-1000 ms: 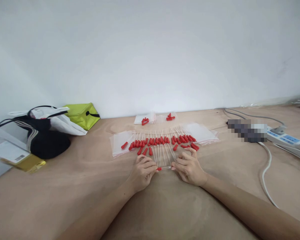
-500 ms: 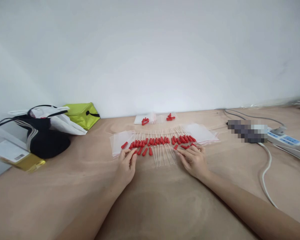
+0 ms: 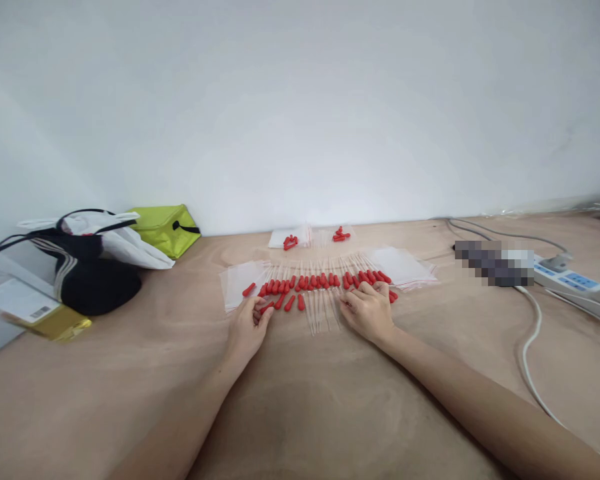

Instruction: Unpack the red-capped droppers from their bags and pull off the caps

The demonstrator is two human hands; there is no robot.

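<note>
A row of clear glass droppers with red rubber bulbs [image 3: 320, 281] lies across the wooden table [image 3: 300, 400], on and between clear zip bags [image 3: 240, 280]. My left hand [image 3: 247, 327] rests at the left end of the row, fingers curled and pinching a red bulb [image 3: 267, 307]. My right hand [image 3: 367, 310] lies knuckles-up on the droppers right of centre, fingers bent over red bulbs; what they grip is hidden. A bundle of bare glass tubes [image 3: 323, 317] lies between the hands.
Two small bags with red bulbs [image 3: 313, 237] sit by the wall. A black and white bag [image 3: 87, 267], a lime green pouch [image 3: 165, 230] and a yellow box [image 3: 45, 320] are at the left. A power strip [image 3: 570, 277] and cables [image 3: 530, 340] lie at the right.
Both hands left the near ends of the tube bundle and moved up to the row of bulbs; the left went left and pinched a bulb, the right then shifted slightly left onto the droppers.
</note>
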